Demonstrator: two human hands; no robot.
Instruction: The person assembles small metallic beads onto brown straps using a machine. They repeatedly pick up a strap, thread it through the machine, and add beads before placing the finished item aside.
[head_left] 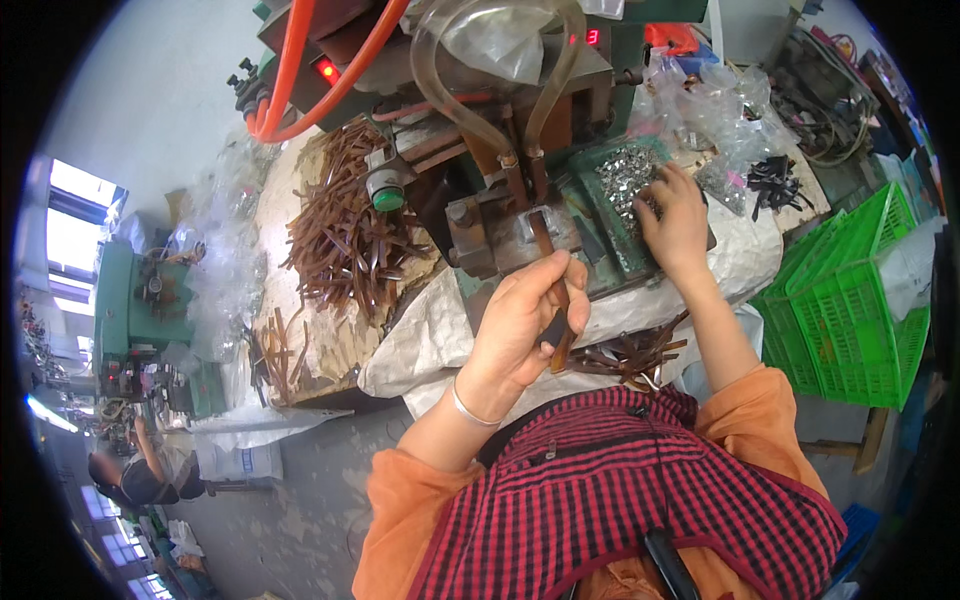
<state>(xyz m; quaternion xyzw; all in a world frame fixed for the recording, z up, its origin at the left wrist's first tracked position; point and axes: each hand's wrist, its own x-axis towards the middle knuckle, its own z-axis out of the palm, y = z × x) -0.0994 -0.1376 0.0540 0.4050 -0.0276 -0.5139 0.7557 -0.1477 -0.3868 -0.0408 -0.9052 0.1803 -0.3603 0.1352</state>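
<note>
My left hand (525, 315) is closed round a brown strap-like strip (562, 352). The strip's far end lies on the small metal die block (545, 222) of a green press. Two bent, cloudy tubes (490, 133) run down to fittings just behind that block. To the right, my right hand (678, 222) reaches into a green tray (602, 222) heaped with small shiny metal pieces (625, 178). Its fingers are curled among the pieces; whatever they grip is too small to make out.
Brown strips (350, 230) are piled on the left of the bench, and more strips (630, 355) lie close to my apron. Clear plastic bags (690, 100) and black pieces (775, 182) sit at right. Green crates (840, 300) stand beyond. Another person (150, 475) works far left.
</note>
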